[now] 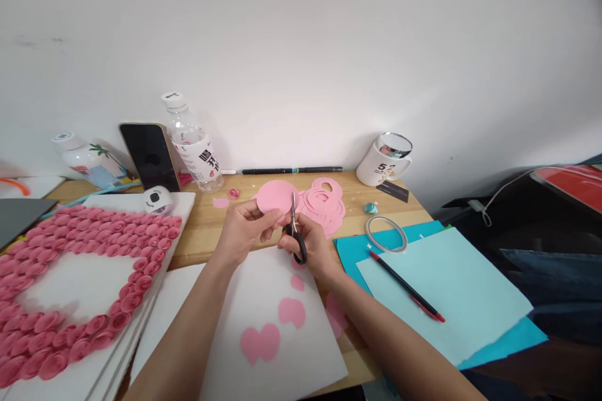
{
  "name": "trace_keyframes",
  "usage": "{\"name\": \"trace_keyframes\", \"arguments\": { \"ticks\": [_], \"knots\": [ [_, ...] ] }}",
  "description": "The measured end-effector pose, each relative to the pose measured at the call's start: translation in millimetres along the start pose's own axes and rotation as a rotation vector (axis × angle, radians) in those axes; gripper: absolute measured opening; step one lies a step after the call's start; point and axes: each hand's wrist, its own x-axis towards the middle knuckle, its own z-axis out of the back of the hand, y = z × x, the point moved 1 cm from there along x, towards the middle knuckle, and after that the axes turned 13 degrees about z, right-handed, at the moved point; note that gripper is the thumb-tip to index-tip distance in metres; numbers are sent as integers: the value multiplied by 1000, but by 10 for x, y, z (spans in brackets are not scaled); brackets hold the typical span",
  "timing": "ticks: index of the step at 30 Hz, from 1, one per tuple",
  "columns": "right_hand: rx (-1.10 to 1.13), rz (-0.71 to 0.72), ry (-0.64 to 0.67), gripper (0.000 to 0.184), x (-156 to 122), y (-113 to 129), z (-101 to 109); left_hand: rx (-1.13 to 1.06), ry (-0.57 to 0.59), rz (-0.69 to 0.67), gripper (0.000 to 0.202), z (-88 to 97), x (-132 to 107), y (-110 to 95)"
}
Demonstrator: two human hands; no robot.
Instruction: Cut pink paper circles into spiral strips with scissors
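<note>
My left hand [244, 225] pinches a pink paper circle [275, 195] at its lower edge, above the wooden desk. The fingers of my right hand [313, 244] are wrapped round the black handles of a pair of scissors [296, 238]. Its metal blades point up and meet the right edge of the circle. Just behind the scissors lies a heap of pink paper discs [324, 207], some curled into spirals. Below my hands is a white board [263, 282] with several pink paper scraps [291, 312] on it.
At left lies a board of pink paper roses [126, 307]. Behind it stand a phone [150, 156], a water bottle [195, 150] and a white bottle [89, 160]. Right are a mug [383, 160], a tape roll [386, 234], blue paper sheets [461, 288] and a pen [407, 285].
</note>
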Motion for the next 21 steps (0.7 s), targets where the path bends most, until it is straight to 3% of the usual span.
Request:
{"name": "trace_keyframes", "arguments": {
  "ticks": [14,21],
  "knots": [
    [-12,-28,7,23,-31,-49,-2,-54,5,-17,22,1,6,-2],
    [-26,-5,26,33,0,-49,-2,-38,-39,11,23,-26,-1,18]
  ]
}}
